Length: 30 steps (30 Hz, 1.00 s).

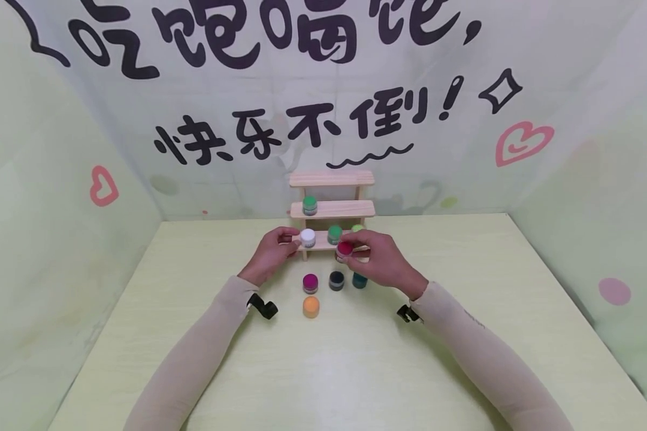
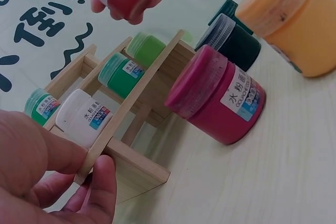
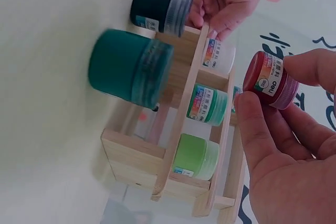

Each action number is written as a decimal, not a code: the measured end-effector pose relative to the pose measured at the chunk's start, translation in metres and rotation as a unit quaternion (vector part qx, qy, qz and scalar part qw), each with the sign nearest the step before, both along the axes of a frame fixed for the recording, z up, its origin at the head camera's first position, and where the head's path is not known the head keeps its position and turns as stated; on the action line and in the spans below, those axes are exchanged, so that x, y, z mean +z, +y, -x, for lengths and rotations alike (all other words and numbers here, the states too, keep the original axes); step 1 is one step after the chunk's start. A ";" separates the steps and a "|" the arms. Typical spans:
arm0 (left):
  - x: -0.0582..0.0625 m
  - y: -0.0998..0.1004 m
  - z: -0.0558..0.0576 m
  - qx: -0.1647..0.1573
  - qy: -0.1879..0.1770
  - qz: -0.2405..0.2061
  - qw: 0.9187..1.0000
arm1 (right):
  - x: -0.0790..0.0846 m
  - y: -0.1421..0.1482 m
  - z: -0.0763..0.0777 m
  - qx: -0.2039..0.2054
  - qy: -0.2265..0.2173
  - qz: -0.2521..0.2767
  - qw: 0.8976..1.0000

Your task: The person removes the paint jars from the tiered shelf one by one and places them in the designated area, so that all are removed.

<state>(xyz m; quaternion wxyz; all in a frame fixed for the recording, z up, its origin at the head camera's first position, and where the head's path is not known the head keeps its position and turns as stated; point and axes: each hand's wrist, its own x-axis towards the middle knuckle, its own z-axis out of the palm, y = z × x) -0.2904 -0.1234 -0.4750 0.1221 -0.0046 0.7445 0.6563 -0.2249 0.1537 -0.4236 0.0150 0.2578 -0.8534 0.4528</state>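
Observation:
My right hand (image 1: 380,257) holds a small red paint jar (image 3: 270,80) between thumb and fingers, raised in front of a stepped wooden rack (image 1: 336,209). My left hand (image 2: 58,166) pinches the left end of the rack's lowest step, beside a white paint jar (image 2: 84,116) standing there. That same step carries a green jar (image 3: 207,104) in the middle and a light green jar (image 3: 195,156) towards the right end. On the middle step, at its left, is another green jar (image 1: 310,205).
On the table before the rack stand a magenta jar (image 1: 310,283), a black-looking jar (image 1: 336,280) and a dark teal jar (image 3: 128,69). An orange jar (image 1: 311,307) sits nearer to me. A printed cloth wall (image 1: 269,179) rises behind the rack.

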 end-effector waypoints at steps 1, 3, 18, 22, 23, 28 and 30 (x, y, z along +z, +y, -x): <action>-0.001 0.000 0.000 0.000 0.001 -0.001 1.000 | -0.001 0.000 -0.002 0.001 0.000 -0.006 1.000; -0.001 0.000 0.000 0.000 0.002 -0.002 1.000 | -0.003 0.000 -0.006 0.004 -0.001 -0.020 1.000; 0.000 -0.001 0.000 0.002 0.000 0.002 1.000 | -0.025 -0.002 -0.025 0.058 0.007 -0.052 0.997; 0.000 -0.002 0.000 0.003 0.002 0.005 1.000 | -0.027 0.000 -0.028 0.067 0.005 -0.056 0.996; 0.000 -0.003 0.000 0.004 0.003 0.005 1.000 | -0.027 0.000 -0.029 0.072 0.003 -0.057 0.996; -0.001 -0.003 0.001 0.003 0.005 0.002 1.000 | -0.029 0.001 -0.031 0.106 -0.014 -0.079 0.991; -0.001 -0.003 0.000 0.001 0.005 0.003 1.000 | -0.030 0.000 -0.032 0.121 -0.028 -0.087 0.988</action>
